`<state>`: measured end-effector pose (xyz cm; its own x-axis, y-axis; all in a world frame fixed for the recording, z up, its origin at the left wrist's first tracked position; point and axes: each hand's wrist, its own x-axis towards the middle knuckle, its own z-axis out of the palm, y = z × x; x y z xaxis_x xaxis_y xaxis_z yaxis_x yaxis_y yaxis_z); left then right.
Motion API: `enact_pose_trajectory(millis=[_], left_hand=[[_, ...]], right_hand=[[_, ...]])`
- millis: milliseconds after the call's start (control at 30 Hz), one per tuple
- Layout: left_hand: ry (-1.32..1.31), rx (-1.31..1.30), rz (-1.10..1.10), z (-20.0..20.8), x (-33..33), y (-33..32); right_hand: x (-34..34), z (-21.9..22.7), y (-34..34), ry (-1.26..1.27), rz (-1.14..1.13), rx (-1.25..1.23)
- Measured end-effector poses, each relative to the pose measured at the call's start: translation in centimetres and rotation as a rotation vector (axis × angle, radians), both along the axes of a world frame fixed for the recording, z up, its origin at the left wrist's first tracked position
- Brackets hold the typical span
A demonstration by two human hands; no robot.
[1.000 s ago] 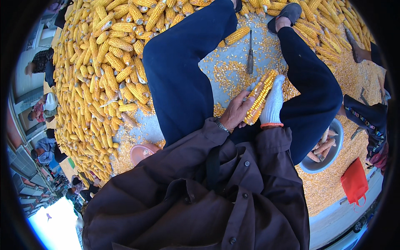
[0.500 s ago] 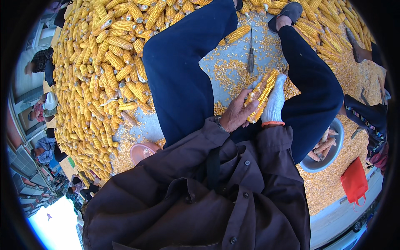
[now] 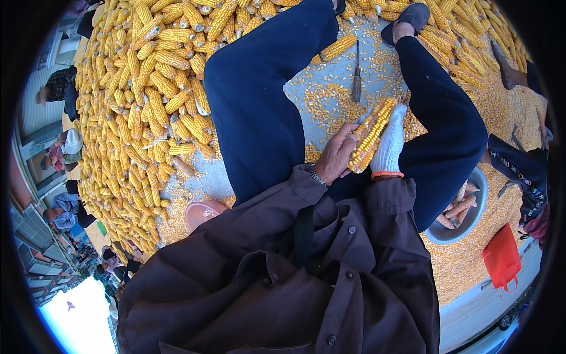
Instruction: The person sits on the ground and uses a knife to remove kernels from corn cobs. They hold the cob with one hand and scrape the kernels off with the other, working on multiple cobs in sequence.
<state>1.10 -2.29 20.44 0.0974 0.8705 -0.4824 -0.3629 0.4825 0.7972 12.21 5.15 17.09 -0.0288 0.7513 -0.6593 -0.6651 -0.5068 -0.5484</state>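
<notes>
head view: looks down past a brown jacket (image 3: 277, 289) and dark blue trousers (image 3: 253, 76), with legs spread to either side. extends both forearms forward from the lower edge, bent inward to meet between the thighs. holds one corn ear (image 3: 374, 134) there, tilted with its far end toward the right and partly stripped along its left side. shows the bare left hand (image 3: 336, 153) clamped on the ear's near left side, with a metal band (image 3: 316, 176) at the wrist. shows the right hand (image 3: 388, 141), in a white knitted glove with an orange cuff, closed round the same ear from the right and behind; cannot tell how the hidden fingers lie.

spreads out below into a grey floor (image 3: 215, 180) strewn with loose kernels (image 3: 324, 103). includes a thin-shafted tool (image 3: 356, 87) lying just beyond the hands, and a great heap of corn ears (image 3: 141, 118) on the left and far sides. includes also a pink basin (image 3: 197, 217) by the left sleeve, a grey basin (image 3: 443, 237) of bare cobs (image 3: 461, 206) beside the right leg, and a red bag (image 3: 502, 256) farther right. takes in other people at the left rim, near buildings.

differs little from half a second ago: seems to rest the left fingers less across the ear's front, baring more kernels. leaves tool, basins and bag in place.
</notes>
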Motion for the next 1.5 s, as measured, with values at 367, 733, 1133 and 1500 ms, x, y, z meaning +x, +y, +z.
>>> enact_pose_trajectory(millis=[367, 733, 1133, 1500], left_hand=[[0.613, 0.328, -0.207, 0.5, 0.0, -0.6], [0.703, 0.391, -0.174, 1.7, -0.4, -0.3], [0.305, 0.043, 0.010, 2.2, -0.4, -0.3], [0.327, 0.130, -0.135, 2.9, -0.7, -0.8]], right_hand=[[0.1, 0.2, 0.3, -0.055, -0.067, -0.025], [0.1, 2.1, 0.5, 0.113, -0.002, 0.041], [-0.2, 2.3, 0.6, 0.074, -0.054, 0.030], [0.0, 2.2, 0.7, 0.102, -0.084, 0.017]])
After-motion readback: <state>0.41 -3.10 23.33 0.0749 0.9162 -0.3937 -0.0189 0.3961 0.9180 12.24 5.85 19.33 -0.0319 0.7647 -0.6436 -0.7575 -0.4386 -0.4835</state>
